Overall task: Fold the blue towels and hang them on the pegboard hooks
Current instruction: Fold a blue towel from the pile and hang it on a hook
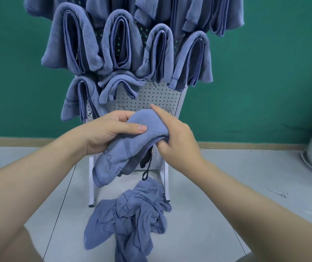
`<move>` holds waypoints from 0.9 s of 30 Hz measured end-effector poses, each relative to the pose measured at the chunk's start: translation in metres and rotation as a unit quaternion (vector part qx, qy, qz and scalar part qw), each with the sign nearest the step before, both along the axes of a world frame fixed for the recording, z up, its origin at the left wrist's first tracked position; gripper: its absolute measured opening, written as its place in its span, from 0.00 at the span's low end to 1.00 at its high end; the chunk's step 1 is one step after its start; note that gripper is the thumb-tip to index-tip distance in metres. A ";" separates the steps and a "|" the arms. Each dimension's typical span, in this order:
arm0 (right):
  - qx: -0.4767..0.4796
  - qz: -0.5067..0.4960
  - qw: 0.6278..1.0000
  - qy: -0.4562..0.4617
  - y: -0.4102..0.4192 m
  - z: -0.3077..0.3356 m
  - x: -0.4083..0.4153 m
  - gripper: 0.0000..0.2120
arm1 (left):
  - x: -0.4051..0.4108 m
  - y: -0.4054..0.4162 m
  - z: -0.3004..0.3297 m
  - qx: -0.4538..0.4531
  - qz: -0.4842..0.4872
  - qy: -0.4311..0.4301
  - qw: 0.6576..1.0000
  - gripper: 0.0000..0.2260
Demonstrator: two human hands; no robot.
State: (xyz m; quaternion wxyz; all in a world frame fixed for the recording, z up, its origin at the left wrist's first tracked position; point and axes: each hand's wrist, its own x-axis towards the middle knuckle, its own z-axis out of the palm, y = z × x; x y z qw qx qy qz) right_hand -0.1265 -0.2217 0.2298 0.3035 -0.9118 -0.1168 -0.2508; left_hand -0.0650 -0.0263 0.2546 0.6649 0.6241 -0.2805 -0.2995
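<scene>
The left hand [111, 129] is gripping a folded blue towel [130, 140] in front of the pegboard [157, 95]; the right hand [172, 137] is curling into its fold, apparently pinching it, forefinger extended. Hung towels [119, 46] are crowding the board above; a crumpled heap [132, 216] is lying on the floor below.

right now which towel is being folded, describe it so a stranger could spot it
Start at the white pegboard hung with folded towels. In front of its bare lower part, the left hand and right hand grip one folded towel. Unlike the crumpled pile on the floor, it is held in the air.
</scene>
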 end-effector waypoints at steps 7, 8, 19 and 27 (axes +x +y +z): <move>0.144 -0.091 0.985 -0.025 -0.001 0.011 0.008 0.24 | 0.004 -0.023 -0.024 0.050 0.329 -0.269 0.904 0.14; 0.154 -0.110 0.982 -0.025 -0.002 0.012 0.011 0.19 | 0.001 -0.026 -0.028 0.057 0.346 -0.330 0.876 0.13; 0.230 -0.152 0.961 0.008 0.008 0.026 0.028 0.09 | -0.022 -0.060 -0.041 0.005 0.337 -0.340 0.878 0.10; 0.145 -0.142 0.979 0.010 0.007 0.028 0.036 0.11 | -0.001 -0.056 -0.036 0.031 0.367 -0.370 0.853 0.15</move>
